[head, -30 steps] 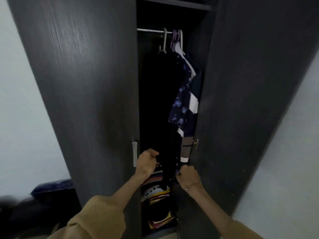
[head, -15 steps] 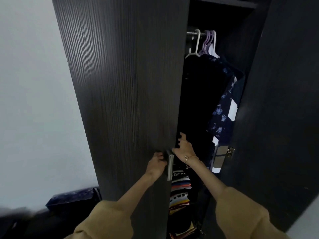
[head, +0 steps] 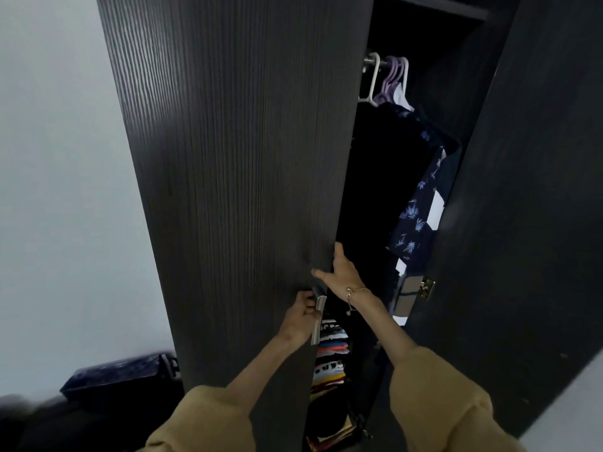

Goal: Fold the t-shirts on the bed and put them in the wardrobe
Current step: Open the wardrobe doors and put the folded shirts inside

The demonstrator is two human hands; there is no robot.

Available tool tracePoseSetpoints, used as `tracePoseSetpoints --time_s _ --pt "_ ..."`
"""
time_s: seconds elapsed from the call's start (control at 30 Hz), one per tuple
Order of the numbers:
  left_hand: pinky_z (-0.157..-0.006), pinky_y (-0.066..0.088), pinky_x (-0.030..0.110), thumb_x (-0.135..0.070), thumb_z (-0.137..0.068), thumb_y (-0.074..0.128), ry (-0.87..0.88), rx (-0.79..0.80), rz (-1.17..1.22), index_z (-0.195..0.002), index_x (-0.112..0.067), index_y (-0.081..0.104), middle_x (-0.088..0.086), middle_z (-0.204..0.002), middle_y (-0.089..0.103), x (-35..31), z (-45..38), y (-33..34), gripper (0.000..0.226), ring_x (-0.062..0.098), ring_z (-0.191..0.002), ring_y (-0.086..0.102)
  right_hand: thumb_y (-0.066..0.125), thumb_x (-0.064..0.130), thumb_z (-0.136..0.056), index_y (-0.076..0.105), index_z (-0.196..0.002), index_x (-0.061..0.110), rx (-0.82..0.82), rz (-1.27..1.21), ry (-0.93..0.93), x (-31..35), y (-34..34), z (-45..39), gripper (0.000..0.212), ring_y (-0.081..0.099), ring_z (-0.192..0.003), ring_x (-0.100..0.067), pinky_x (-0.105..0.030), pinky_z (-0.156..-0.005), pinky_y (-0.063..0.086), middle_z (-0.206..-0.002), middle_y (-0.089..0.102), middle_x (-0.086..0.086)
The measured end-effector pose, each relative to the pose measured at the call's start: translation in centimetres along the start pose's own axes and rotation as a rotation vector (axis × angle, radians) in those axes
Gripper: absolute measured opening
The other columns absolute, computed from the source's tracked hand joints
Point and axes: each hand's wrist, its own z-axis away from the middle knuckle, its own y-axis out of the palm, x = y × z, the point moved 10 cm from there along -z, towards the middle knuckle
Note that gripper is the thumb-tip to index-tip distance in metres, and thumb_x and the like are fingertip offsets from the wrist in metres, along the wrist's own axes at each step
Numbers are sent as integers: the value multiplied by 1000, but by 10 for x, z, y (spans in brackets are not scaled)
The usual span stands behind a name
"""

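Note:
I face a dark wood-grain wardrobe. Its left door (head: pixel 235 190) stands partly swung across the opening. My left hand (head: pixel 301 316) grips the metal handle (head: pixel 318 319) at the door's edge. My right hand (head: pixel 339 272) holds the door's free edge just above the handle, thumb on the front face and fingers behind it. A stack of folded t-shirts (head: pixel 331 357) in mixed colours lies low inside the wardrobe, seen through the gap. Both my sleeves are mustard yellow.
The right door (head: pixel 522 207) stands open with a metal latch (head: pixel 427 287). Hangers (head: pixel 390 79) on a rail carry a navy patterned shirt (head: pixel 419 207). A dark blue bag (head: pixel 120 375) sits on the floor at the lower left by the pale wall.
Both hands have left the clothes inside. My left hand took the door handle, my right hand moved up onto the door's edge, and the left door has swung further across the opening.

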Motion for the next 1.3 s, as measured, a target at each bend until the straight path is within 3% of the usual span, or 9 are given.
tracePoseSetpoints --time_s 0.1,0.3,0.4,0.5,0.73,1.0,1.13,1.2,1.3 --pt "-90 39 20 -7 -95 48 1 45 -49 -128 -10 44 4 -115 55 1 4 1 33 14 -106 52 64 23 -88 33 -130 11 -2 17 -24 2 -6 11 53 51 -120 -21 -31 -101 42 -132 52 -8" --pt "-89 43 28 -19 -94 53 42 31 -195 -106 -19 47 -1 -102 57 -2 38 6 13 15 -98 54 51 30 -95 40 -123 6 -47 156 -87 7 -17 56 39 54 -114 -24 -36 -95 46 -126 54 -10" --pt "-83 41 28 -40 -96 48 40 42 -310 -109 -17 47 0 -106 59 -7 67 12 26 16 -100 55 46 31 -97 42 -119 3 -55 241 -79 14 -21 85 36 56 -110 -29 -41 -90 47 -123 55 -13" --pt "-77 40 30 -48 -97 39 39 31 -404 -103 -14 45 1 -98 58 -12 94 12 35 18 -92 55 43 30 -99 41 -118 0 -72 324 -73 24 -21 112 36 56 -108 -33 -43 -86 47 -120 55 -16" --pt "-84 41 34 -41 -101 34 36 -44 -452 -98 -17 47 6 -102 65 -6 164 -4 27 22 -92 61 43 28 -99 45 -111 -1 -80 448 -121 55 -14 183 31 60 -97 -36 -44 -80 49 -105 61 -18" --pt "-98 44 45 -34 -96 51 -61 -53 -291 -82 -29 61 -4 -86 69 35 224 -60 18 23 -93 65 45 34 -98 42 -126 1 -8 607 -211 109 37 249 43 57 -108 -34 -39 -86 45 -115 61 -18" --pt "-84 49 30 -22 -97 50 -71 -49 -218 -83 -22 64 -4 -82 67 40 253 -88 20 20 -85 63 44 37 -97 32 -139 2 44 656 -239 135 72 269 55 55 -112 -33 -37 -88 43 -118 59 -18" --pt "-72 43 21 -17 -98 46 -82 -18 -197 -83 -15 60 -5 -79 64 43 271 -103 21 12 -76 58 43 37 -98 27 -143 2 81 635 -242 150 93 281 59 55 -112 -34 -38 -86 44 -117 59 -20" --pt "-65 41 15 -10 -99 41 -95 -31 -133 -79 -12 53 2 -79 59 58 289 -140 24 15 -75 54 43 34 -98 26 -143 2 94 576 -237 177 126 296 58 58 -106 -35 -37 -81 46 -111 61 -20"
